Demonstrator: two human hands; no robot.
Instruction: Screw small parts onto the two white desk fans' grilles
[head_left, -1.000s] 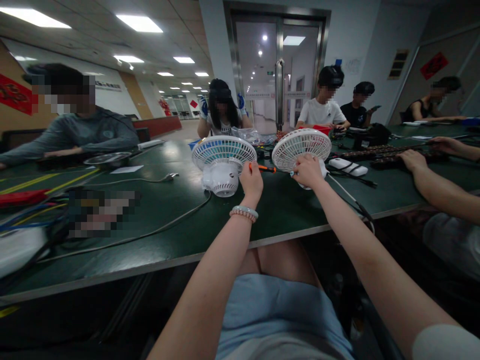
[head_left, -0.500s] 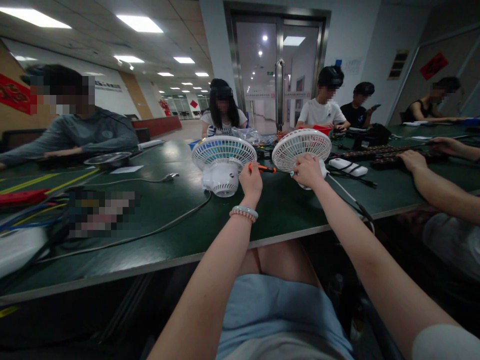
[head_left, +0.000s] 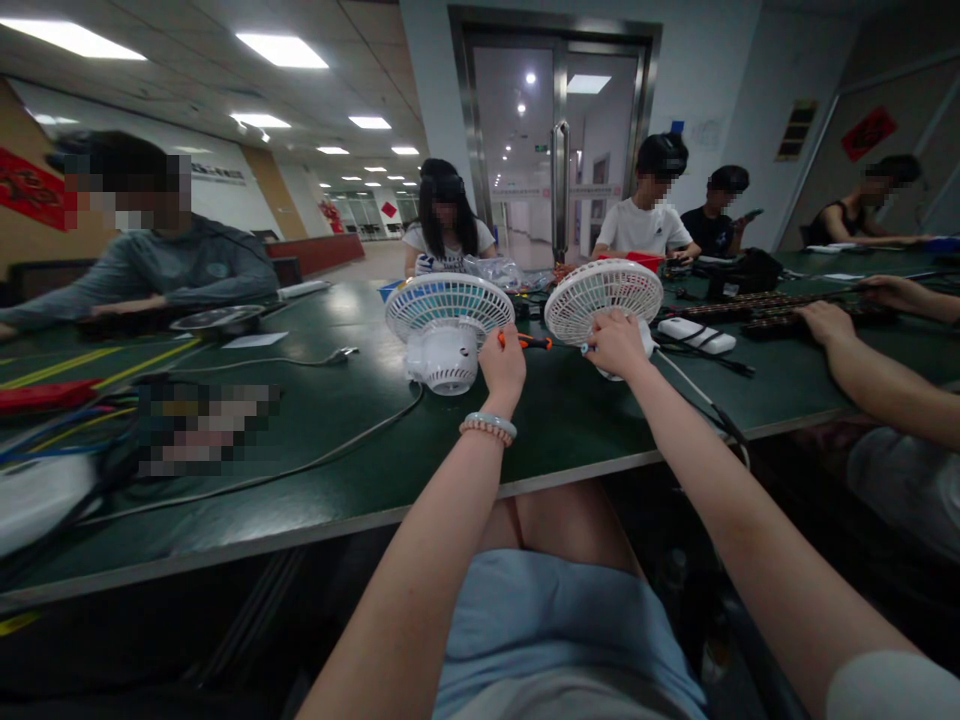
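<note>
My left hand (head_left: 502, 362) is closed around an orange-and-black handled tool, apparently a screwdriver (head_left: 534, 343), whose handle points right. Just left of that hand, a white fan (head_left: 442, 355) stands with its round grille tilted up and its motor housing toward me. My right hand (head_left: 621, 342) grips the back of a second white fan (head_left: 577, 302), fingers on its grille and housing. A small light-blue-tipped piece (head_left: 588, 348) sticks out by the right thumb; what it belongs to is hidden.
A grey cord (head_left: 315, 458) curves over the green table (head_left: 337, 390). Right of the fans lie a white power strip (head_left: 696, 335) and dark strips (head_left: 780, 312). Cables and a red item (head_left: 45, 396) lie at left. Another person's hands (head_left: 825, 325) work at right; several people sit around.
Almost nothing differs. Both hands keep their hold, and the view has shifted very slightly.
</note>
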